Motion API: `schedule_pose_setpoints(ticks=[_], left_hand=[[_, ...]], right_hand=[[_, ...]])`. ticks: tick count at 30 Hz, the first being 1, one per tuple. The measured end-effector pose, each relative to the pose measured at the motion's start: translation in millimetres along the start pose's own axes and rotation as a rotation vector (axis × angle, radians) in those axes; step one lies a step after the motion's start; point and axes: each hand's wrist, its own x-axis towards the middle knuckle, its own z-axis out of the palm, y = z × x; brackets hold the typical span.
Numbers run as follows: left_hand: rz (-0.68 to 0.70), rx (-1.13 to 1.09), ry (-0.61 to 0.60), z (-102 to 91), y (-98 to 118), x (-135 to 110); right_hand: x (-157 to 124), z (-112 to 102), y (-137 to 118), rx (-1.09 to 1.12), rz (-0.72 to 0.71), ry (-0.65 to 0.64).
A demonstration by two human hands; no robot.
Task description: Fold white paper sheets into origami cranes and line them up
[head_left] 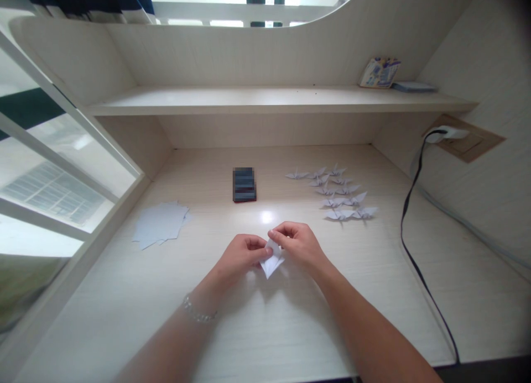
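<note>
Between my hands, above the desk, is a small piece of folded white paper (270, 264), its pointed end facing me. My left hand (244, 251) pinches its left side with the thumb on top. At the upper edge, my right hand (299, 242) grips the paper between thumb and fingers. Several folded paper cranes (340, 189) sit in loose rows on the right of the desk. Over on the left lies a loose stack of white paper sheets (161, 224).
A dark phone-like rectangle (244, 184), blurred out, lies beyond my hands. On the right, a black cable (409, 245) runs from a wall socket (470, 142) down across the desk. A shelf (265, 98) spans the back, holding a small colourful box (379, 72). White bars (62, 164) stand at left.
</note>
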Motion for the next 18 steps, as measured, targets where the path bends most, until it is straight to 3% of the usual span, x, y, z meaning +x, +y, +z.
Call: schedule_pose_setpoints(ticks=[5,13,18], left_hand=[[0.022,-0.071,0.009,-0.7,3.0,1.0],[0.13,-0.017,0.197,2.2,9.3,1.1],[0.132,-0.115,0.209,2.7,8.9,2.2]], right_hand=[[3.4,0.9,3.4,0.105,0.048,-0.019],[2.1,5.7,4.8,0.181,0.118,-0.103],[3.2,9.0,6.0,0.227,0.09,-0.014]])
